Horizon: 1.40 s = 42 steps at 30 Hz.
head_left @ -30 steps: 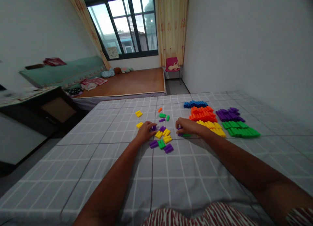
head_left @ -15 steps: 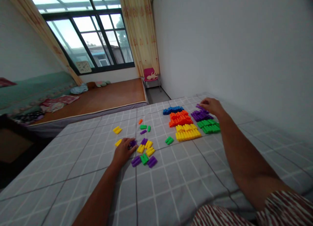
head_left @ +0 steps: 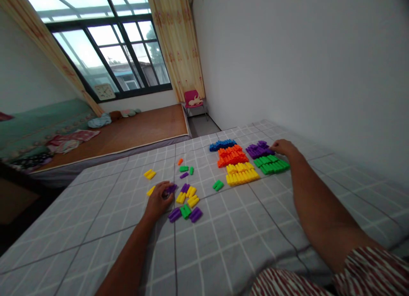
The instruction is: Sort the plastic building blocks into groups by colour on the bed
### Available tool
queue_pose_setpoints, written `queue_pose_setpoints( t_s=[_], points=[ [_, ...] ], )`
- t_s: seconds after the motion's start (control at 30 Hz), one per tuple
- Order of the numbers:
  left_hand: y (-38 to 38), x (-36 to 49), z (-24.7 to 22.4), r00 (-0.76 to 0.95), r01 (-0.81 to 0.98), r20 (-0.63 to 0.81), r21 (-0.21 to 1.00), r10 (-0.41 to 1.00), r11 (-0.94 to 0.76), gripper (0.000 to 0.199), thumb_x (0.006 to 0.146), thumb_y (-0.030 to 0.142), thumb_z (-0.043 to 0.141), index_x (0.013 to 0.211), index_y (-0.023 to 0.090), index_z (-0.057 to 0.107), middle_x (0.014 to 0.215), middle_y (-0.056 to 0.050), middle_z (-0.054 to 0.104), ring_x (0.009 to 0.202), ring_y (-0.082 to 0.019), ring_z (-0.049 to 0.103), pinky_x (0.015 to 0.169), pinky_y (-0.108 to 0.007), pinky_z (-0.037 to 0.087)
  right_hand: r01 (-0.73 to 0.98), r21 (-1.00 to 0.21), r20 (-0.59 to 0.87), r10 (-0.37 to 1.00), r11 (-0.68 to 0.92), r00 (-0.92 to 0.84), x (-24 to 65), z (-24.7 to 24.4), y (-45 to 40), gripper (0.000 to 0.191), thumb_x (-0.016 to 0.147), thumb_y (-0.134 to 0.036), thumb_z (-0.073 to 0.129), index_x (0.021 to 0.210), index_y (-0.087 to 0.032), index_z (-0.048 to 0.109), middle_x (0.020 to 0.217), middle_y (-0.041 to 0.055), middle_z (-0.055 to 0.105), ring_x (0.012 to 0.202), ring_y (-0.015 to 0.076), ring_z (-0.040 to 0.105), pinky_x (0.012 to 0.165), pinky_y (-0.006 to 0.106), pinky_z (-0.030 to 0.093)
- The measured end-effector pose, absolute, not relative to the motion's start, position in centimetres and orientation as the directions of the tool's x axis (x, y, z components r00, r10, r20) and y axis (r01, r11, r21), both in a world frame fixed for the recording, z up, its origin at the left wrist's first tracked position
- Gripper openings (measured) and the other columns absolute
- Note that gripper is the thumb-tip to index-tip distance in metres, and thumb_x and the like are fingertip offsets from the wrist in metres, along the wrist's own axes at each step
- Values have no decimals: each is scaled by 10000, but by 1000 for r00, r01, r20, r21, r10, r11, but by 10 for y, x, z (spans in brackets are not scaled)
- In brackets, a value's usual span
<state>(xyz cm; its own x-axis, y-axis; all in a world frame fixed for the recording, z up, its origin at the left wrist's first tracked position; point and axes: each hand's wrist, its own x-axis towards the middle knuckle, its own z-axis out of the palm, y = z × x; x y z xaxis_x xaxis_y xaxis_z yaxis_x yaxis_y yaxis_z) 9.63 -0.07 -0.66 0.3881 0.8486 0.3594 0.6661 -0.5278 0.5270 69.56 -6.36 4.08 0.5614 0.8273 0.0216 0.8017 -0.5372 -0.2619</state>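
My left hand (head_left: 159, 201) is curled with its fingertips around a purple plastic block (head_left: 171, 188), just above the sheet. Close to it lie a yellow block (head_left: 151, 190), partly covered by the hand, and a loose cluster of yellow blocks (head_left: 193, 201), purple blocks (head_left: 196, 215) and a green block (head_left: 185, 211). At the right, my right hand (head_left: 285, 147) has its fingers drawn together against the right end of the purple block pile (head_left: 258, 150); its fingertips are partly hidden. In front of that pile is a row of green blocks (head_left: 271, 164).
Blue blocks (head_left: 223, 145), orange blocks (head_left: 232, 155) and yellow blocks (head_left: 242, 174) form stacked rows. A green pair (head_left: 218, 185) lies left of them. Several small pieces, including an orange one (head_left: 180, 161), are scattered farther left. A wall (head_left: 303, 65) borders the checked sheet (head_left: 223, 253).
My right hand has lowered and shifted right; the purple block it held above the pile now lies on top of it. My left hand stays about where it was. The view has shifted slightly.
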Motion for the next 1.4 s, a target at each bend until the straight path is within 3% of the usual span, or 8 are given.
queue_pose_setpoints(
  t_s=[0.2, 0.33, 0.43, 0.57, 0.83, 1.1, 1.2, 1.4],
  points=[
    [-7, 105, -3, 380, 591, 317, 639, 869, -492, 335, 704, 204, 584, 1027, 192, 672, 1067, -70, 698, 1002, -215, 653, 920, -415, 530, 867, -223, 237, 838, -445, 491, 662, 67, -57, 255, 812, -360, 579, 923, -187, 730, 944, 117, 731, 817, 234, 658, 678, 309, 456],
    [-15, 114, 9, 388, 411, 266, 807, 882, -424, 294, 742, 261, 641, 1020, 169, 668, 1125, -97, 686, 1055, -228, 645, 904, -412, 545, 937, -350, 405, 901, -5, 156, 561, 92, -48, 243, 876, -341, 518, 963, -197, 693, 963, 87, 725, 828, 208, 651, 744, 305, 466],
    [-27, 127, 21, 444, 250, 268, 879, 855, -405, 324, 773, 325, 675, 1050, 159, 667, 1168, -113, 677, 1106, -250, 630, 929, -420, 537, 777, -486, 347, 904, 401, -250, 466, 87, -56, 216, 892, -336, 523, 980, -208, 673, 966, 54, 716, 828, 175, 650, 751, 275, 477],
    [-41, 147, 27, 504, 133, 280, 909, 817, -394, 330, 794, 370, 684, 1050, 162, 673, 1154, -121, 685, 1111, -263, 631, 935, -421, 541, 571, -626, 293, 838, 532, -460, 384, 56, -69, 258, 869, -324, 594, 1098, -209, 624, 998, 52, 703, 817, 162, 653, 722, 266, 487],
    [-22, 132, 17, 409, 310, 342, 820, 846, -481, 418, 849, 452, 595, 1197, 220, 597, 1412, -119, 508, 1254, -262, 535, 947, -425, 541, 561, -711, 370, 904, 424, -213, 421, 56, -39, 189, 820, -335, 650, 934, -186, 628, 846, 26, 696, 771, 152, 642, 714, 266, 497],
    [26, 63, -25, 496, 758, 385, 246, 778, -604, 389, 890, 446, 457, 1111, 217, 680, 1246, -129, 633, 1177, -302, 574, 1050, -519, 433, 815, -525, 304, 840, -245, 449, 657, 80, -51, 206, 747, -359, 673, 842, -178, 702, 838, 50, 732, 777, 174, 658, 671, 253, 470],
    [25, 66, -27, 528, 756, 381, 197, 759, -624, 404, 915, 418, 399, 1131, 215, 673, 1219, -120, 652, 1149, -280, 588, 1050, -497, 435, 801, -377, 180, 812, -464, 555, 706, 65, -69, 187, 714, -370, 697, 753, -189, 725, 794, 52, 738, 732, 187, 656, 609, 254, 442],
    [24, 69, -24, 545, 734, 379, 215, 748, -644, 410, 910, 434, 398, 1138, 225, 668, 1214, -111, 656, 1139, -269, 595, 1044, -489, 442, 789, -342, 5, 838, -511, 545, 708, 55, -72, 207, 728, -393, 693, 715, -189, 728, 740, 50, 732, 677, 171, 646, 576, 244, 423]
  ],
)
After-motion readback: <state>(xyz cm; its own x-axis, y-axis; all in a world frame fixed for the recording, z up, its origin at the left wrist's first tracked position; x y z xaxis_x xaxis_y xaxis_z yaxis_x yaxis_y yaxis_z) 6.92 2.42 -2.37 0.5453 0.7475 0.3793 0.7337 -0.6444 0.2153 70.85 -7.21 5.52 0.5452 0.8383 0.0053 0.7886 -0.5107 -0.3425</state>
